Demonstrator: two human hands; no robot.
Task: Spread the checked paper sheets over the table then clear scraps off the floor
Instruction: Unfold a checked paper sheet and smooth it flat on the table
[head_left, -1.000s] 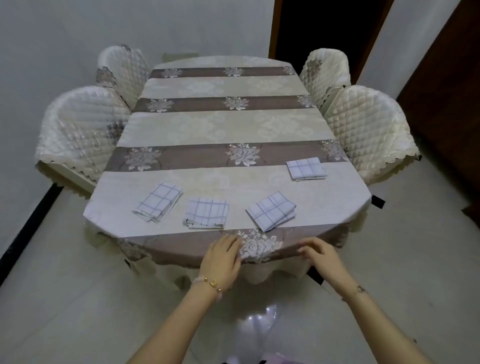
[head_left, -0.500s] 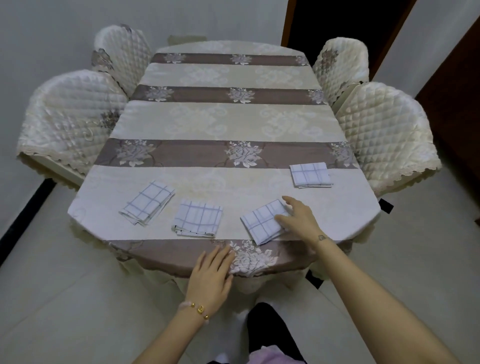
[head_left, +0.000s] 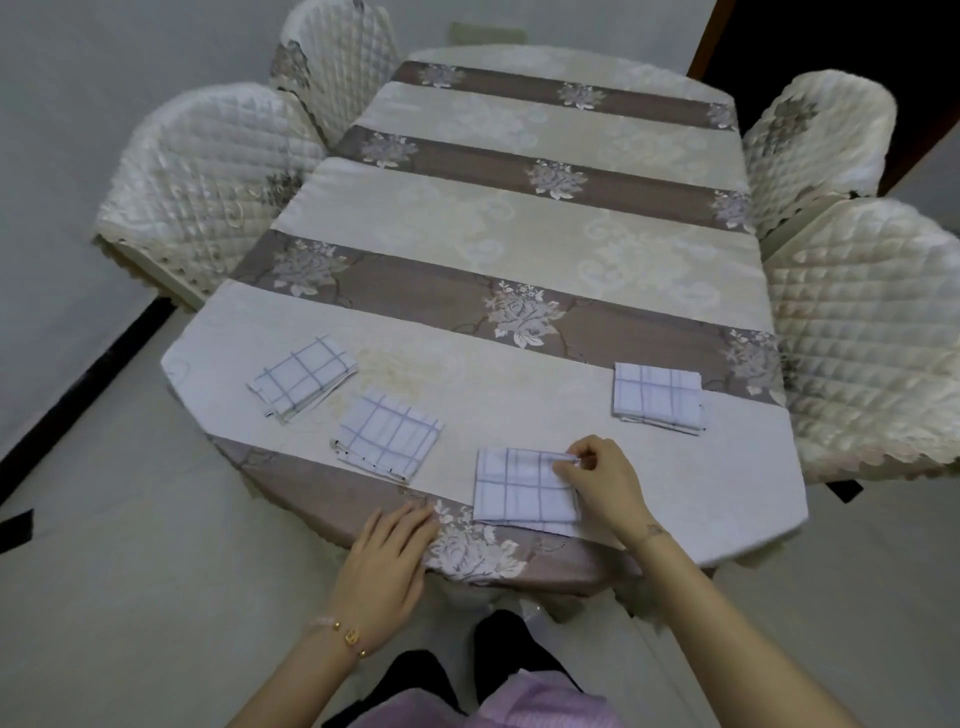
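Note:
Several folded white sheets with a blue check lie on the near end of the table, which wears a cream and brown floral cloth. The nearest folded sheet sits by the front edge; my right hand pinches its upper right corner between thumb and fingers. Another folded sheet lies to its left, a third further left, and one at the right. My left hand rests flat and open on the table's front edge, holding nothing.
Quilted cream chairs stand along both sides: two on the left and two on the right. A dark doorway opens at the back right. Pale floor surrounds the table, with a black strip along the left wall.
My right hand left the table edge, reached the nearest folded sheet and now pinches its corner; the sheet has turned squarer to the edge. My left hand stayed on the edge. The view moved closer.

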